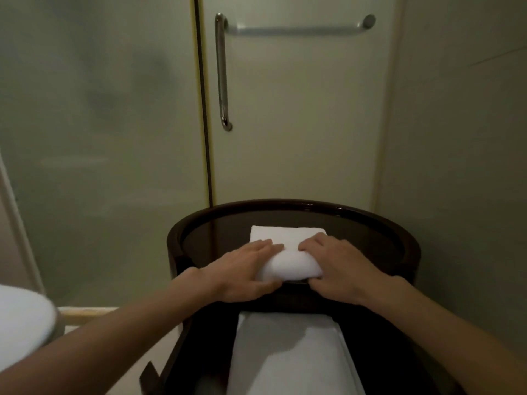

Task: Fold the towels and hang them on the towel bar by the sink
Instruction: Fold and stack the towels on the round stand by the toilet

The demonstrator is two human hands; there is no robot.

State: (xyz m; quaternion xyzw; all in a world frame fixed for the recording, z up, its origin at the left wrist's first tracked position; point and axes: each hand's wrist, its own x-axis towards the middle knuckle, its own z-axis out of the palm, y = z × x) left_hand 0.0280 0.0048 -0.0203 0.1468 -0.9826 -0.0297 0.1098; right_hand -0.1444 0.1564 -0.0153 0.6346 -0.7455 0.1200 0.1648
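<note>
Bathroom corner, head view, dim light.

1. Frosted glass panel (99, 124), fills the left half of the view.
2. Frosted glass door (299, 132), right of the panel, behind the table's far edge.
3. Round dark wood table (285, 203), raised rim, glossy tabletop; stands in front of the door.
4. White cloth strip (288, 354), long and flat, runs downward below the table's near edge. Whether it is one piece with the towel above cannot be told.
5. White rounded lid (22, 315), lower left, well apart from the table, only partly in view.
6. Towel (288, 238), white. It lies on the tabletop from about the middle to the near edge. The far part is flat with square corners. The near part is turned over into a thick, soft fold at the near edge.
7. Horizontal bar (296, 30), metal, high on the door, blurred as if behind the glass.
8. Vertical handle (222, 72), metal, at the door's left edge; its top meets the bar's left end.
9. Left hand (248, 269), at the fold's left end. Fingers lie over the top and the thumb sits under the near side, gripping the towel.
10. Right hand (339, 269), at the fold's right end. Fingers curl over the top and the thumb is tucked beneath, gripping the towel.
</note>
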